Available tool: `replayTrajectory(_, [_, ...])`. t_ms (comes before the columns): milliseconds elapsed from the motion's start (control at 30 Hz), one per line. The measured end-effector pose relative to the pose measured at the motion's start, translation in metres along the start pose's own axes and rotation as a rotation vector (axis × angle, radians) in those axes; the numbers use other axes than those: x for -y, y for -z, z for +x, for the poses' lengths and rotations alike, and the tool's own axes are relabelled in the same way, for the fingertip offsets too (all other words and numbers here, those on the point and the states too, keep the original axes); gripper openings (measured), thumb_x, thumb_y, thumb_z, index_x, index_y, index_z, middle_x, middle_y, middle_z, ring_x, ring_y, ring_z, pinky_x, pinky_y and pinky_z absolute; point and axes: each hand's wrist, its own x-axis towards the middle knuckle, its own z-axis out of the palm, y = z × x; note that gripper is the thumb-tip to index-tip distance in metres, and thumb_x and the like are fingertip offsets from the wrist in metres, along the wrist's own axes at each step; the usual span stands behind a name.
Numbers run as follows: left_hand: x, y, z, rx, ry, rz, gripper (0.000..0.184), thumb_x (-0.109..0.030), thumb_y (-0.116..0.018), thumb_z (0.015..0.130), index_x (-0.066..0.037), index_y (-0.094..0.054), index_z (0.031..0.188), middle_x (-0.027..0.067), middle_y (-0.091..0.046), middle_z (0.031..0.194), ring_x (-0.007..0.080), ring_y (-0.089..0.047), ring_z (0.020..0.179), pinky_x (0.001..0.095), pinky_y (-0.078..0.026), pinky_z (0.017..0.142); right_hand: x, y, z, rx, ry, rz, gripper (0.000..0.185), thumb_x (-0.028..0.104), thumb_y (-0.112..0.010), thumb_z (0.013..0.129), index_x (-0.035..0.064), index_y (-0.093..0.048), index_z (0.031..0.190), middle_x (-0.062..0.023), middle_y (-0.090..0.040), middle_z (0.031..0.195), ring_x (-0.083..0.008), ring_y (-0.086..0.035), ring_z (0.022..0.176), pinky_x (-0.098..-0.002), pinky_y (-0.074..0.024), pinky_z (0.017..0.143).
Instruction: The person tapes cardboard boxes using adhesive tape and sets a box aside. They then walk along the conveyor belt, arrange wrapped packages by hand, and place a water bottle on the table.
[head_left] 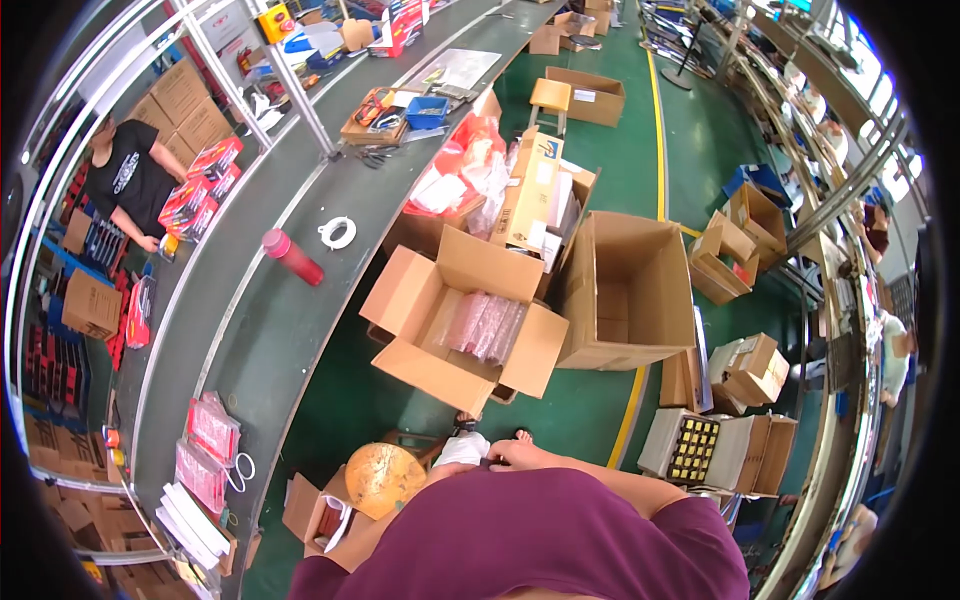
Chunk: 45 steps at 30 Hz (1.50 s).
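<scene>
Both of my hands are at my waist, just past the hem of my maroon shirt (530, 530). My left hand (452, 471) is mostly hidden by the shirt, so its fingers cannot be read. My right hand (513, 456) has its fingers curled in against a small dark patch at the waist; what they hold, if anything, is too small to name. In front of my feet stands an open carton (410, 330) with bubble-wrapped packs (485, 326) inside. A round worn stool (384, 480) is beside my left arm.
Along the left runs a long green bench (250, 330) with a red bottle (293, 258), a tape roll (337, 233) and red-and-clear packs (205, 455). Beyond it is a person in black (135, 175). A large open carton (625, 290) and a box of yellow-topped items (692, 450) stand right.
</scene>
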Motion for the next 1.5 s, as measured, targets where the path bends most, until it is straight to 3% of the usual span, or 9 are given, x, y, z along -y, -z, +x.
replayTrajectory(133, [-0.045,-0.013,-0.025,-0.281,-0.151,0.127,0.017,-0.015,-0.056,0.08,-0.001,-0.062,0.087,0.0023,-0.057,0.069,0.0076,-0.053,0.062,0.0216,-0.041,0.054,-0.016,-0.009,-0.009,-0.358,-0.228,0.596,0.025,0.018,-0.055,0.08,0.0011,-0.042,0.094,-0.0074,-0.052,0.072,-0.0138,-0.05,0.067,-0.0279,-0.0414,0.061])
replayTrajectory(267, [-0.033,0.021,-0.05,-0.81,-0.109,-0.637,0.025,-0.021,-0.055,0.08,-0.014,-0.046,0.058,-0.007,-0.036,0.051,0.0028,-0.028,0.041,0.0205,-0.019,0.039,-0.01,0.035,-0.046,-0.67,-0.46,1.175,0.015,0.016,-0.053,0.076,0.006,-0.043,0.08,-0.0013,-0.042,0.062,-0.009,-0.039,0.049,-0.0229,-0.0315,0.044])
replayTrajectory(333, [-0.037,0.04,-0.084,-0.751,-0.113,-0.908,0.023,-0.017,-0.054,0.079,-0.014,-0.042,0.06,-0.0073,-0.035,0.05,0.0035,-0.03,0.041,0.0198,-0.02,0.039,-0.041,0.055,-0.08,-0.53,-0.596,1.904,0.01,0.014,-0.052,0.075,0.008,-0.044,0.076,0.0002,-0.036,0.057,-0.0086,-0.031,0.041,-0.0226,-0.0239,0.038])
replayTrajectory(400, [-0.029,0.046,-0.123,-0.575,0.011,-0.987,0.02,-0.017,-0.055,0.078,-0.013,-0.044,0.062,-0.0063,-0.039,0.05,0.0046,-0.031,0.04,0.0185,-0.021,0.038,-0.051,0.072,-0.121,-0.405,-0.563,1.961,0.009,0.013,-0.053,0.073,0.0092,-0.045,0.076,0.0008,-0.033,0.054,-0.0089,-0.032,0.041,-0.023,-0.0235,0.037])
replayTrajectory(533, [-0.002,-0.006,-0.167,-0.563,0.576,-0.823,0.008,-0.013,-0.057,0.077,-0.006,-0.056,0.078,0.0008,-0.053,0.058,0.0147,-0.05,0.051,0.0248,-0.04,0.047,-0.029,0.079,-0.2,-0.347,-0.878,1.37,0.01,0.02,-0.056,0.077,0.01,-0.055,0.08,0.0017,-0.045,0.058,-0.0083,-0.036,0.042,-0.0218,-0.0255,0.04])
replayTrajectory(700, [0.025,-0.003,-0.133,-0.605,0.446,-0.762,0.007,-0.012,-0.057,0.077,-0.006,-0.056,0.076,0.0011,-0.053,0.059,0.0143,-0.05,0.052,0.0248,-0.04,0.047,-0.035,0.117,-0.192,-0.246,-0.866,1.132,0.012,0.021,-0.057,0.077,0.0092,-0.056,0.081,0.0011,-0.047,0.059,-0.0084,-0.038,0.044,-0.0222,-0.0273,0.041])
replayTrajectory(967, [0.15,-0.097,-0.127,-0.976,0.308,-1.027,0.006,-0.011,-0.056,0.077,-0.006,-0.055,0.073,0.0018,-0.052,0.06,0.0134,-0.05,0.053,0.0247,-0.04,0.046,-0.005,0.193,-0.078,0.397,-0.917,0.478,0.016,0.022,-0.059,0.077,0.0076,-0.058,0.084,0.0,-0.051,0.061,-0.0086,-0.042,0.048,-0.023,-0.031,0.044])
replayTrajectory(1367, [0.127,0.095,-0.138,-1.189,0.169,-0.762,0.01,-0.009,-0.054,0.077,-0.007,-0.054,0.068,0.0029,-0.051,0.062,0.012,-0.051,0.054,0.0246,-0.04,0.046,0.109,0.198,0.062,0.676,-0.645,-0.118,0.022,0.024,-0.061,0.076,0.0051,-0.062,0.087,-0.0018,-0.057,0.064,-0.0089,-0.048,0.054,-0.0242,-0.0365,0.049])
replayTrajectory(1500, [-0.066,0.206,-0.214,-1.377,-0.753,-0.531,0.011,-0.014,-0.054,0.083,-0.006,-0.055,0.091,-0.0013,-0.052,0.072,0.0061,-0.048,0.064,0.02,-0.039,0.056,0.143,0.178,0.087,0.735,-0.565,-0.237,0.024,0.025,-0.062,0.076,0.0043,-0.063,0.089,-0.0024,-0.059,0.065,-0.009,-0.05,0.056,-0.0246,-0.0383,0.051])
